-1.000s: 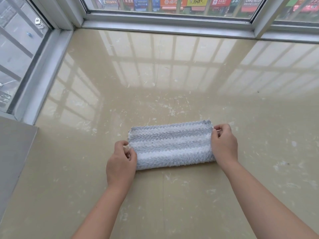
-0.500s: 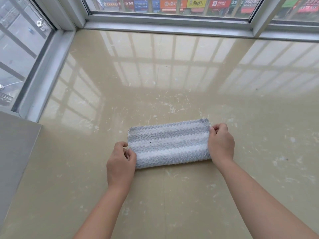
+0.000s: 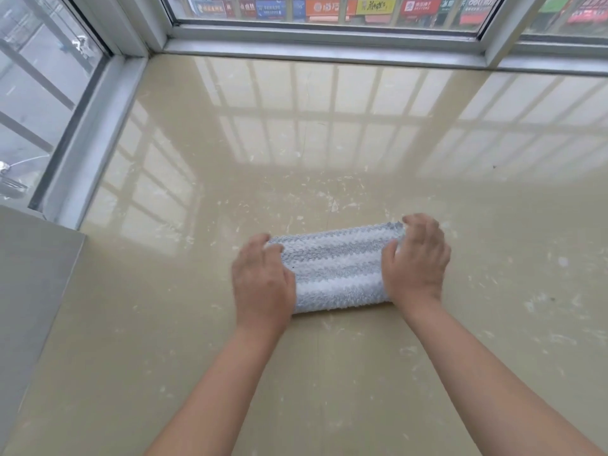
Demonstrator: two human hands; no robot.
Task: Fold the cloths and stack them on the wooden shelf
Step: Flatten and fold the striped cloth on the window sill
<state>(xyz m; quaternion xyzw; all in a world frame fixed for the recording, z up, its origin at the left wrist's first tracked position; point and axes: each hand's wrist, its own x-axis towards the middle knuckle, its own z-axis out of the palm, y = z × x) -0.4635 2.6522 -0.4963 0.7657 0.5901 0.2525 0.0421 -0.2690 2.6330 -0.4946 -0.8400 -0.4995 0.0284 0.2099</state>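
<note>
A folded grey-and-white striped cloth [image 3: 335, 268] lies flat on the glossy beige sill [image 3: 296, 143], its long side running left to right. My left hand [image 3: 261, 284] lies over the cloth's left end, fingers fairly straight and spread, pressing down. My right hand [image 3: 416, 261] covers the right end the same way, fingers extended over the far right corner. Both hands are slightly blurred. No wooden shelf is in view.
Metal window frames [image 3: 329, 44] border the sill at the back and along the left [image 3: 88, 139]. A grey panel [image 3: 29, 291] juts in at the lower left. White flecks of debris dot the surface around the cloth.
Both hands let go of their pinch on the cloth's ends and moved inward onto its top. The cloth stays folded in the same place.
</note>
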